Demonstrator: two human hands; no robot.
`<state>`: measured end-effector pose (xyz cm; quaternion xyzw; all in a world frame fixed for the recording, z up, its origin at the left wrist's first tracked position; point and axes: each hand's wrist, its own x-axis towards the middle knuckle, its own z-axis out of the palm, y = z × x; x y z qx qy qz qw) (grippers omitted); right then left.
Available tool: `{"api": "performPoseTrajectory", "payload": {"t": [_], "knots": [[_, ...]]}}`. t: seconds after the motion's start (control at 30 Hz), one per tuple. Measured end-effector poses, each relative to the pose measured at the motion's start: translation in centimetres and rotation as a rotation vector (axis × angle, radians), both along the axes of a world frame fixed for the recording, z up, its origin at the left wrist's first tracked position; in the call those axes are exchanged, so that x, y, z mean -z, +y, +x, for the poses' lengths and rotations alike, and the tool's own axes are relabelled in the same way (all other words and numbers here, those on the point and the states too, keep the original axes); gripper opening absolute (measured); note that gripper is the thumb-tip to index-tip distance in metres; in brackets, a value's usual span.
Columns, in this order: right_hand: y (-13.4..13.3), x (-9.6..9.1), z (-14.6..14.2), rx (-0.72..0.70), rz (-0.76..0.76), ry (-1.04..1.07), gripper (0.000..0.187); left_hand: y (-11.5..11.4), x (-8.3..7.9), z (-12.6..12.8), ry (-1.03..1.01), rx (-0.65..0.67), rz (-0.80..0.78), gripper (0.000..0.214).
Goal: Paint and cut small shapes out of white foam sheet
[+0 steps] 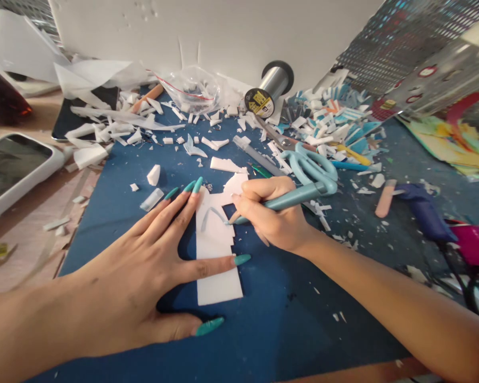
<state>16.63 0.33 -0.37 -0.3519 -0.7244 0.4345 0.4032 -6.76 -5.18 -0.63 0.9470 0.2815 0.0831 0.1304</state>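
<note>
A white foam-like sheet (pixel 215 242) with a notched right edge lies on the blue mat. My left hand (pixel 151 255) presses on it with spread fingers, the fingertips on its upper left edge and the index finger across its lower part. My right hand (pixel 275 213) grips a blue-grey pen (pixel 289 198), its tip at the sheet's right side. A faint bluish curved line (pixel 213 213) runs over the sheet near that tip. Light-blue-handled scissors (pixel 313 167) rest just beyond the pen's back end.
White and blue scraps (pixel 339 117) pile up at the back right. Behind stand a wire spool (pixel 273 88) and a clear zip bag (pixel 193 90). A white-cased phone (pixel 16 170) lies left; a dark-blue tool (pixel 427 210) with a cable lies right.
</note>
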Motion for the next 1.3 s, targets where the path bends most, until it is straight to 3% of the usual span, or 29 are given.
{"api": "performPoseTrajectory", "payload": {"t": [0.2, 0.37, 0.6, 0.77, 0.9, 1.1, 1.3], "knots": [[-0.2, 0.2, -0.3, 0.039, -0.068, 0.108, 0.05, 0.0, 0.0, 0.0, -0.007, 0.001, -0.02, 0.077], [-0.2, 0.3, -0.5, -0.09, -0.091, 0.105, 0.05, -0.3, 0.5, 0.1, -0.028, -0.068, -0.025, 0.074], [0.2, 0.1, -0.5, -0.232, -0.138, 0.091, 0.045, 0.1, 0.4, -0.2, -0.018, 0.01, 0.01, 0.072], [0.2, 0.2, -0.5, -0.287, -0.147, 0.097, 0.041, -0.7, 0.7, 0.2, -0.054, -0.081, -0.007, 0.067], [0.1, 0.2, -0.5, -0.283, -0.114, 0.076, 0.043, -0.8, 0.8, 0.3, -0.028, -0.084, -0.015, 0.066], [0.3, 0.0, -0.3, -0.242, -0.053, 0.016, 0.045, 0.1, 0.3, -0.1, -0.005, 0.03, 0.001, 0.072], [0.1, -0.1, 0.3, -0.232, -0.044, -0.017, 0.044, -0.5, 0.5, 0.3, -0.02, -0.07, -0.018, 0.07]]}}
